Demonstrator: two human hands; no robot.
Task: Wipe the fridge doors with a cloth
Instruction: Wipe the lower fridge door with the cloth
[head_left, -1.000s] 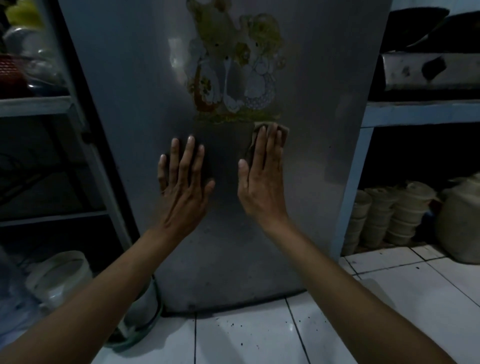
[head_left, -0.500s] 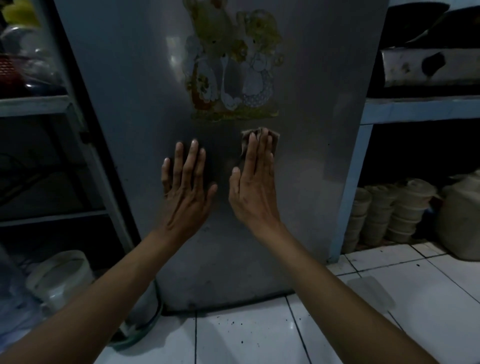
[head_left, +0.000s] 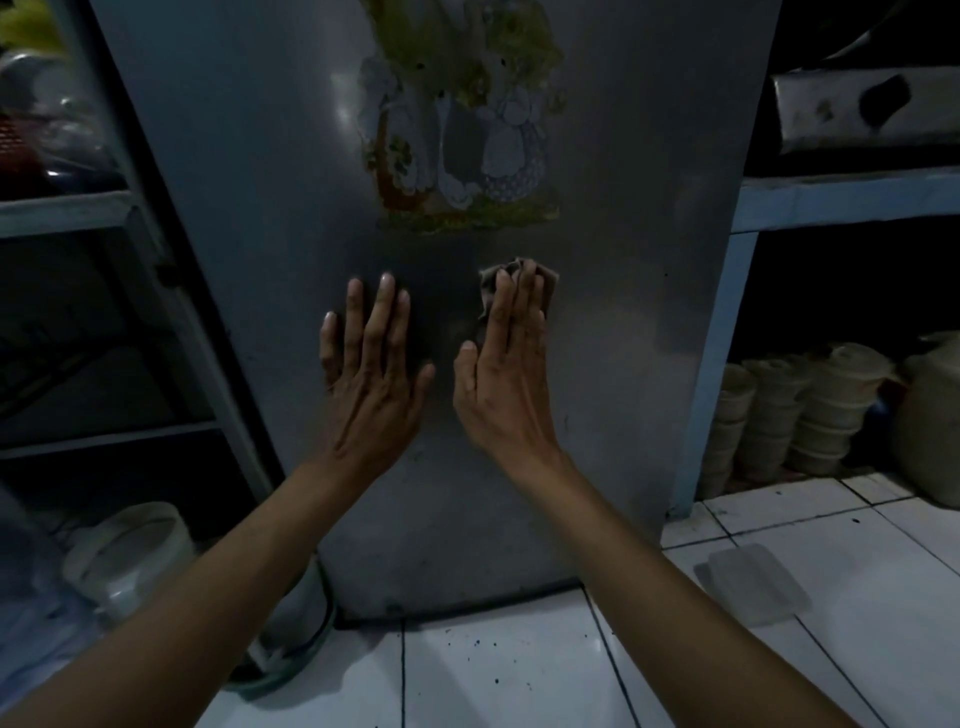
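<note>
Pressed cloth (head_left: 489, 290) to fridge door (head_left: 260, 208) with right hand (head_left: 506, 387), fingers straight, for wiping pressure. Spread left hand (head_left: 371, 387) flat alongside, empty, seemingly bracing.

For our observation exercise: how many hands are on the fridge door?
2. The left hand lies flat on the bare fridge door; the right hand, beside it, presses a cloth against it below the sticker.

I am seeing dim, bluish light; faint glare is glinting on the fridge door (head_left: 623, 312) at upper centre, and the frame's edges are bending and blurring.
</note>
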